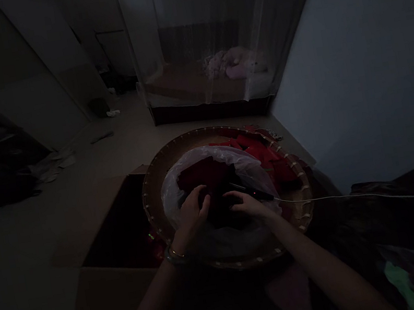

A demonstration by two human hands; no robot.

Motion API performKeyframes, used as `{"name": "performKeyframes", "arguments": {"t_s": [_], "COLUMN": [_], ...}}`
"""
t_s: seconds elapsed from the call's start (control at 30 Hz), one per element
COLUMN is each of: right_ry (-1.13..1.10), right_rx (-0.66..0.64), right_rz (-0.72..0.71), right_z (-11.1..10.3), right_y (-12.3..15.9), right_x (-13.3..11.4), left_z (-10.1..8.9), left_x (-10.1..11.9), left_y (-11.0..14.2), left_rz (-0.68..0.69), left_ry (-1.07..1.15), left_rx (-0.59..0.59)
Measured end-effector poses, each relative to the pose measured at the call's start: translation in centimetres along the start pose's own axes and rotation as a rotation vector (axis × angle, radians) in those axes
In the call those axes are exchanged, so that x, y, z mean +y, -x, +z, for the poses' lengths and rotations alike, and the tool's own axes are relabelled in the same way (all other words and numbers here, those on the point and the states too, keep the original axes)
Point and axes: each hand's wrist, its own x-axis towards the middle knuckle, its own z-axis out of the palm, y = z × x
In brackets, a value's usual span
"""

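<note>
Dim room; pale floor spreads left and far, a netted bed at the far side, a light wall at right. Round woven tray in the near middle, holding a translucent plastic bag with dark red material on it.

Left hand: thumb and index finger parted, other fingers curved, over the material's near-left part. Right hand: fingers bent, a narrow gap between thumb and index finger, at the material's right. Contact under either hand: cannot tell, too dark.

Dark device with a small red light lies just beside the right hand, far side; its white cord crosses the tray's right rim.

Edges: raised rim all round; red pieces fill the far-right part. Between bag and rim, a strip of tray shows at far left. Cardboard box sits close at left, wall well apart at right.
</note>
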Motion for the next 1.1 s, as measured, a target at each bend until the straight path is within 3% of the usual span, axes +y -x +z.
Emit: {"name": "performKeyframes", "arguments": {"t_s": [0.17,0.37,0.6,1.1], "right_ry": [-0.383,-0.724,-0.765,-0.774], "right_rx": [-0.03,0.041,0.061,0.063], "right_rz": [0.076,0.178,0.13,0.078], "right_z": [0.1,0.2,0.4,1.1], "right_y": [0.0,-0.7,-1.3,-1.4], "right_x": [-0.2,-0.8,-1.6,-1.7], "left_z": [0.1,0.3,0.1,-1.3], "left_x": [0.1,-0.4,-1.4,-0.6], "left_y": [0.0,-0.5,-1.3,-2.4], "left_rz": [-0.013,-0.014,-0.044,-0.141], "left_ry": [0.004,0.029,-0.063,-0.053], "left_rx": [-0.001,0.044,0.077,-0.061]}}
